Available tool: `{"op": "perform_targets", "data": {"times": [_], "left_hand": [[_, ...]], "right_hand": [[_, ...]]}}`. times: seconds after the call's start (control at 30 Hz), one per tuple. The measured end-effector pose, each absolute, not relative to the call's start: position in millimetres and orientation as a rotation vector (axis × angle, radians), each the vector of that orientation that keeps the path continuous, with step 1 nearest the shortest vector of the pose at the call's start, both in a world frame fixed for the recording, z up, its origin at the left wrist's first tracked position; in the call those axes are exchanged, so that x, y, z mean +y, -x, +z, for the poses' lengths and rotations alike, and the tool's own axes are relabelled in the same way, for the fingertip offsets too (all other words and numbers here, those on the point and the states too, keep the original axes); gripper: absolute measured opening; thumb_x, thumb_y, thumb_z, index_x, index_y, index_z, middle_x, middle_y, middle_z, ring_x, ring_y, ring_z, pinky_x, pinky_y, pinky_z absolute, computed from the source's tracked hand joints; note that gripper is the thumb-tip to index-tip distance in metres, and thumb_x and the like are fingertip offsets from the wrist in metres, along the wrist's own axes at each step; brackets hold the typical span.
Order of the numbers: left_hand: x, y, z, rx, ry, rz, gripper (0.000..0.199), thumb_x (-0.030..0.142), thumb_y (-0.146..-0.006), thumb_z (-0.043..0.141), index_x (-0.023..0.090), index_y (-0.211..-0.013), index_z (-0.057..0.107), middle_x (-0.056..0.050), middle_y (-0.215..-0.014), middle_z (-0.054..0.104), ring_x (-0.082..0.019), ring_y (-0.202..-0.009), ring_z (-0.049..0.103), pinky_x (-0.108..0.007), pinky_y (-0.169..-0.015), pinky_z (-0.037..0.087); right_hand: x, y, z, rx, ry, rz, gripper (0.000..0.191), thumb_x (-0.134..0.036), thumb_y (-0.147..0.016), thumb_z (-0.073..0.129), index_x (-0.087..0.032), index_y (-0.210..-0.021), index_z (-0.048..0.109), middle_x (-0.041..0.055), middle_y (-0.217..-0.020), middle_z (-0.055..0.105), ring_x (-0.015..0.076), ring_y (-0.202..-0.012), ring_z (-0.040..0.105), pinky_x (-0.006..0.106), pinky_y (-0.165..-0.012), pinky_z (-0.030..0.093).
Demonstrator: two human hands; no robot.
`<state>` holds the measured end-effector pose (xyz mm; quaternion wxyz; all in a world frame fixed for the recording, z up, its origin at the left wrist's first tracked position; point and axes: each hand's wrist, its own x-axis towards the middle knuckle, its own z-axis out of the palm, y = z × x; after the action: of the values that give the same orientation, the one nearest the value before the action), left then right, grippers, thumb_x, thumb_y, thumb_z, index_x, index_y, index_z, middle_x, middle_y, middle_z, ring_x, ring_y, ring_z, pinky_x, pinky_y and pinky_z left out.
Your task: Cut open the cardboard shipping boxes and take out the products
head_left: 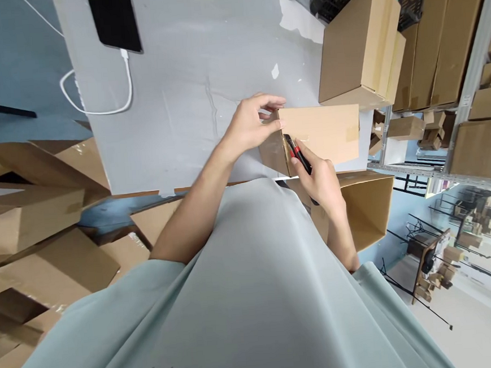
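Observation:
A small cardboard box (324, 129) lies near the front edge of the grey table. My left hand (252, 120) grips the box's left upper corner, thumb on the top face and fingers at the far side. My right hand (320, 181) is closed around a black and red box cutter (301, 158). The cutter's tip is at the left edge of the box's top face, just below my left thumb. Whether the blade has gone into the cardboard I cannot tell.
A larger closed carton (345, 51) stands on the table's right. A black phone (114, 18) with a white cable (129, 82) lies at the far left. An open carton (370, 208) sits below the table edge at right. Several cartons (56, 267) are heaped at left.

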<state>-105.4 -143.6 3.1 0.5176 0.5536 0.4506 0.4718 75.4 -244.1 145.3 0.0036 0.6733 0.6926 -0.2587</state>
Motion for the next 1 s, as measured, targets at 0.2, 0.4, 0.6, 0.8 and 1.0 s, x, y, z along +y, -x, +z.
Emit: {"op": "perform_targets", "data": {"times": [0.2,0.4,0.6,0.8,1.0], "left_hand": [[-145.4,101.3,-3.5,1.036,-1.299,1.185,0.050,0.035,-0.088,0.088,0.026,-0.136,0.077,-0.007,-0.140,0.079,-0.031,-0.131,0.075,-0.046,-0.114,0.065],[-146.1,97.1,-1.9,1.062,-1.329,1.186,0.047,0.038,-0.091,0.086,0.028,-0.136,0.077,-0.006,-0.143,0.080,-0.031,-0.131,0.076,-0.045,-0.113,0.065],[-145.6,90.5,-0.2,1.112,-1.296,1.225,0.050,0.039,-0.094,0.084,0.028,-0.142,0.073,-0.006,-0.144,0.082,-0.031,-0.135,0.076,-0.049,-0.120,0.062],[-147.8,92.5,-2.8,1.139,-1.306,1.201,0.055,0.045,-0.097,0.083,0.030,-0.148,0.069,-0.007,-0.147,0.081,-0.032,-0.138,0.076,-0.051,-0.124,0.059],[-161.3,97.2,0.4,1.194,-1.313,1.193,0.063,0.067,-0.100,0.078,0.034,-0.152,0.067,-0.010,-0.154,0.077,-0.035,-0.151,0.069,-0.055,-0.125,0.059]], "right_hand": [[-250.2,-52.6,154.3,2.092,-2.072,-0.649,0.059,-0.036,-0.119,0.044,-0.028,-0.176,0.053,0.0074,-0.124,0.090,0.0327,-0.108,0.086,0.041,-0.098,0.063],[-244.7,-12.8,158.9,1.904,-2.052,-0.377,0.060,-0.030,-0.123,0.039,-0.010,-0.178,0.046,0.0189,-0.112,0.087,0.0353,-0.103,0.083,0.047,-0.099,0.059],[-243.4,-7.7,168.7,1.821,-1.953,-0.381,0.053,-0.026,-0.120,0.044,-0.013,-0.170,0.056,0.0203,-0.110,0.086,0.0357,-0.101,0.081,0.045,-0.093,0.061],[-268.6,-25.3,171.4,1.754,-1.939,-0.462,0.060,-0.031,-0.118,0.044,-0.022,-0.178,0.047,0.0174,-0.109,0.088,0.0365,-0.094,0.084,0.046,-0.088,0.064],[-267.9,-73.9,179.4,1.954,-2.061,-0.516,0.062,-0.039,-0.119,0.042,-0.027,-0.179,0.048,0.0123,-0.113,0.089,0.0359,-0.094,0.084,0.042,-0.085,0.062]]}}
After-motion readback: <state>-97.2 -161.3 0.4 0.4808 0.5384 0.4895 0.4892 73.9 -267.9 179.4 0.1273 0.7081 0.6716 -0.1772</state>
